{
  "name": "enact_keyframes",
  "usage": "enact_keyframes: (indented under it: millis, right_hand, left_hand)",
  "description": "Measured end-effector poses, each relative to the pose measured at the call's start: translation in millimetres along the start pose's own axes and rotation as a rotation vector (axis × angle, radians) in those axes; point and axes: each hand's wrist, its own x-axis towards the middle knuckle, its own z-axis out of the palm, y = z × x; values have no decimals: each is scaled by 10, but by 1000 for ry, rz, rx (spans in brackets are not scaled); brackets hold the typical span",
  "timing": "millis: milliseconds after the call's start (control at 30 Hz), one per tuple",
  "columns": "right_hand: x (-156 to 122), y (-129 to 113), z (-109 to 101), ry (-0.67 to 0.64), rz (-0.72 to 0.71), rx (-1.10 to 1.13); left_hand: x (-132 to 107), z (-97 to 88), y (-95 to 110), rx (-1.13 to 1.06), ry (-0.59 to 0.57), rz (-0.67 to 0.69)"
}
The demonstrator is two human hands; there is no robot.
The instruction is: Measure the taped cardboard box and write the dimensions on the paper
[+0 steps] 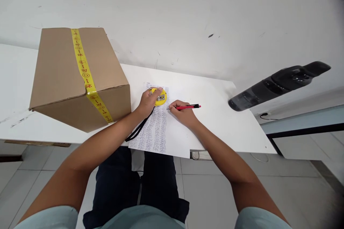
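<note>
My left hand (147, 102) is closed around a yellow tape measure (161, 101), which rests over the upper part of a sheet of paper (172, 139). A black wrist strap (138, 128) trails from it toward the table's front edge. Columns of small blue handwriting cover much of the sheet, whose lower edge hangs past the table. In my right hand (184, 115) is a red pen (186, 107) with a black end, held in a writing grip beside the written columns. Its tip is hidden by my fingers.
A cardboard box (60, 68) sealed with yellow printed tape stands on the white table (212, 128) at the left. A dark, transparent-bottomed bottle (271, 87) stands near the right end. Behind runs a scuffed white wall (174, 14).
</note>
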Motion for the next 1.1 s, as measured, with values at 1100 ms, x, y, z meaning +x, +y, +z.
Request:
enact_keyframes:
  millis: [1100]
  right_hand:
    - [-32,-13,-7,46,-49,-34]
  left_hand:
    - [-14,29,14,41,25,-20]
